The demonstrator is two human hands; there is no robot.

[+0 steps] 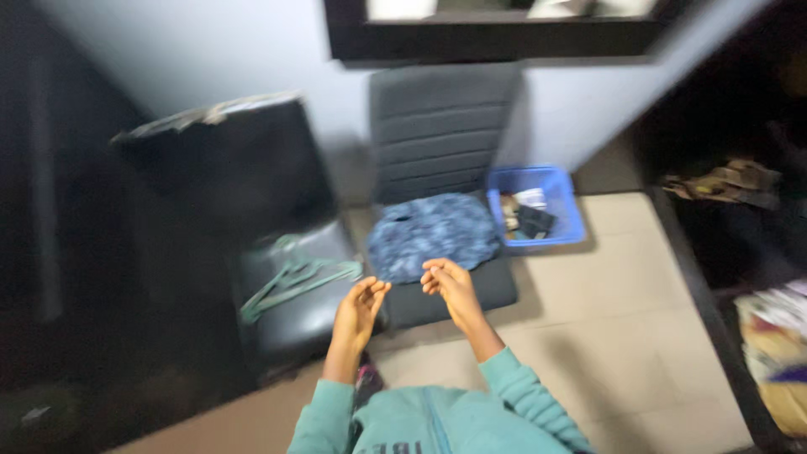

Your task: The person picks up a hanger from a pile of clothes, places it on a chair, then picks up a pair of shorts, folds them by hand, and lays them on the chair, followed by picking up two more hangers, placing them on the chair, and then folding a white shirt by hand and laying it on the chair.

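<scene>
Teal sleeves sit lowest in view, and from them both my hands reach forward, empty, fingers loosely curled and open. Just ahead of my right hand lies the folded blue patterned cloth on the grey chair, its long side running left to right. My left hand hangs a little lower, between that cloth and the green hangers on the black chair.

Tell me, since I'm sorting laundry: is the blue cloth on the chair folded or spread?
Roughly bundled: the blue cloth lies heaped on the grey chair.
</scene>
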